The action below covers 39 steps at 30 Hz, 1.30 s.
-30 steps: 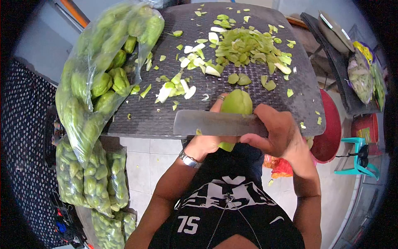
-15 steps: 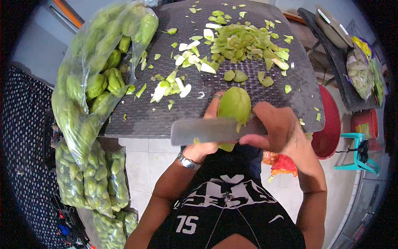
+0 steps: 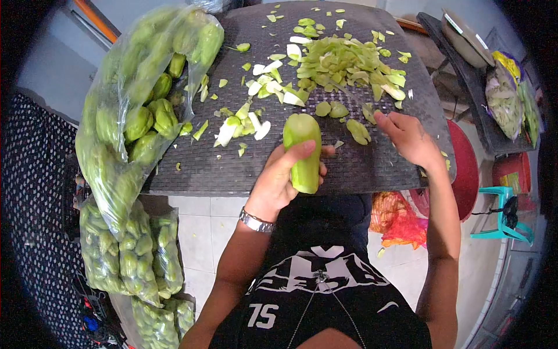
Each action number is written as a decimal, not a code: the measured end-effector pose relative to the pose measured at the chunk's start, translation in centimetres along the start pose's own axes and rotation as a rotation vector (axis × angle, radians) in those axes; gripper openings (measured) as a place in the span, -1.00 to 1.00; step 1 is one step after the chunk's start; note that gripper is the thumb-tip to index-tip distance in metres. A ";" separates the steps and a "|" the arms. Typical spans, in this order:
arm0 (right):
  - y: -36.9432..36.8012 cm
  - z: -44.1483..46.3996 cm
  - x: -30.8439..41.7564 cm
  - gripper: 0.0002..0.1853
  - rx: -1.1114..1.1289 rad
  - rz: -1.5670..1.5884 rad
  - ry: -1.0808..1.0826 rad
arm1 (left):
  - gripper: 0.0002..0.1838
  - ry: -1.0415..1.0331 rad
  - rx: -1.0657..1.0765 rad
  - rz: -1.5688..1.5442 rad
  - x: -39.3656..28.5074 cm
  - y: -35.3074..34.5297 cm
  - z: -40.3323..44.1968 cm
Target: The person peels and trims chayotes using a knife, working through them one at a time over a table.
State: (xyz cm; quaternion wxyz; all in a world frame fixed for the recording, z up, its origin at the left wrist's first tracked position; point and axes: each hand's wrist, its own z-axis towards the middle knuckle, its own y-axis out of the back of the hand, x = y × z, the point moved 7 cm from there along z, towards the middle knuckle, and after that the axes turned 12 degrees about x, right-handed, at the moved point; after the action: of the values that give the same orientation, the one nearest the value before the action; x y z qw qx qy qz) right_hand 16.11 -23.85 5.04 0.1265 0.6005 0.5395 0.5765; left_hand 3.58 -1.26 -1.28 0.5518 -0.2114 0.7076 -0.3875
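Note:
My left hand (image 3: 285, 171) grips a pale green, pear-shaped chayote (image 3: 302, 128) above the table's near edge, thumb across its front. Its skin looks pared, with a smooth, pale surface. To the right, my right hand (image 3: 407, 136) is raised over the table with its fingers curled round the knife; the blade barely shows, blurred against the dark weave. Just left of the right hand, a fresh curl of peel (image 3: 358, 132) is near other loose pieces. A heap of green peelings (image 3: 343, 61) spreads beyond both hands.
A clear plastic bag of chayotes (image 3: 104, 122) covers the left side of the dark woven table (image 3: 221, 168). More filled bags (image 3: 125, 250) stand on the floor below. At right are a red round tub (image 3: 463, 168), a teal stool (image 3: 503, 218) and a side table (image 3: 459, 75).
The knife and right hand have swung away from the chayote, up and to the right. My left hand has shifted slightly left, the chayote now in full view. Another peel piece lies on the table.

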 end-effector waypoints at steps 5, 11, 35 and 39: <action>0.0 -3.2 4.7 -0.43 -0.088 0.020 0.241 | -0.46 -0.165 -0.117 0.340 -1.7 -1.0 -0.2; -2.8 -8.9 12.5 -0.32 -0.069 -0.299 0.645 | -0.37 -0.558 -0.136 1.422 -3.5 -3.8 -1.6; -2.0 -2.6 1.3 -0.43 0.051 0.245 0.067 | -0.36 -0.236 -0.051 -0.034 -2.3 1.2 -0.5; -3.0 -3.3 2.5 -0.47 0.068 0.337 0.136 | -0.19 -0.178 0.178 -0.387 -0.7 1.4 0.1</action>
State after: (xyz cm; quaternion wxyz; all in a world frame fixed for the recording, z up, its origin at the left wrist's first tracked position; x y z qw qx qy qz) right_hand 11.29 -22.28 5.09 -0.0290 0.6459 0.4578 0.6102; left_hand 4.03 0.09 -1.94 0.5437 -0.3272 0.5655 -0.5268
